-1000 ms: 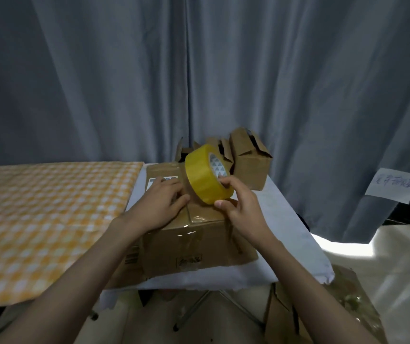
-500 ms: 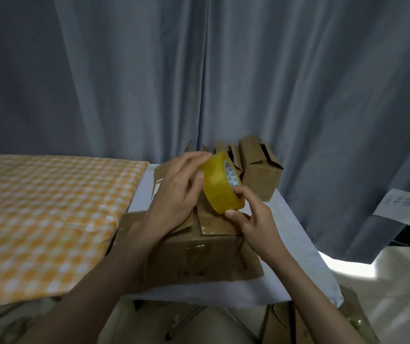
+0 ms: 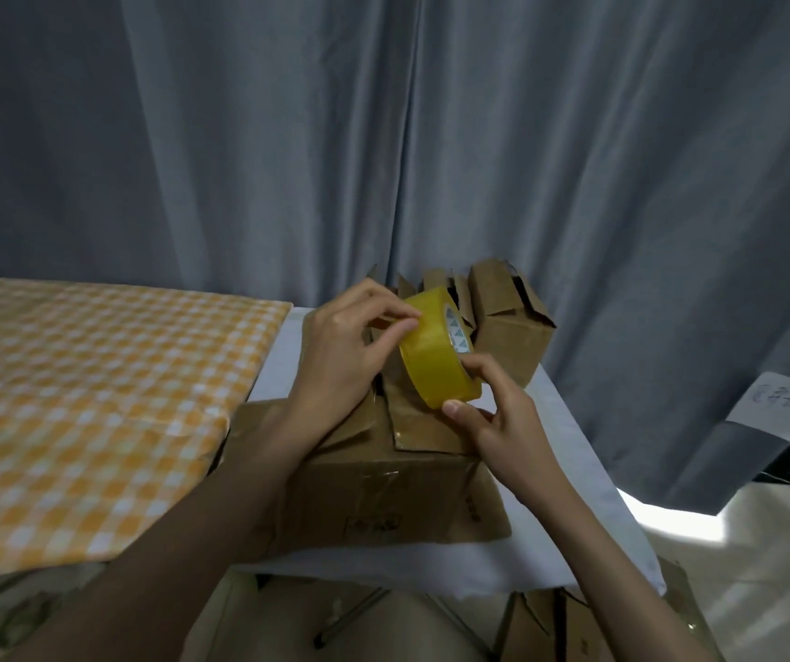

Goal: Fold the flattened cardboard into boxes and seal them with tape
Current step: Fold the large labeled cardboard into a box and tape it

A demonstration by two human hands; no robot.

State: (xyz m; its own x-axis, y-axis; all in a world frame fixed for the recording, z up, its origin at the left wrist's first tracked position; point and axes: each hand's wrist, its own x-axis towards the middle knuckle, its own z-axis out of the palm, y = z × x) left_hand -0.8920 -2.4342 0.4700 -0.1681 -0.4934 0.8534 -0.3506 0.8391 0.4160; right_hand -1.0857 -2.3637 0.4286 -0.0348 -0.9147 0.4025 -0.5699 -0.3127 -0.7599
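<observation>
Grey curtain behind the table. Left hand, lifted off the box, now pinches the tape edge; right hand grips it at 5 o'clock: sealing strip likely next.

Your left hand has lifted off the box top and now pinches at the tape roll, which your right hand has raised slightly.

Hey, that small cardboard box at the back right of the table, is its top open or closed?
Open. The small box has top flaps sticking up, with a dark gap between them and no tape visible across.
</observation>
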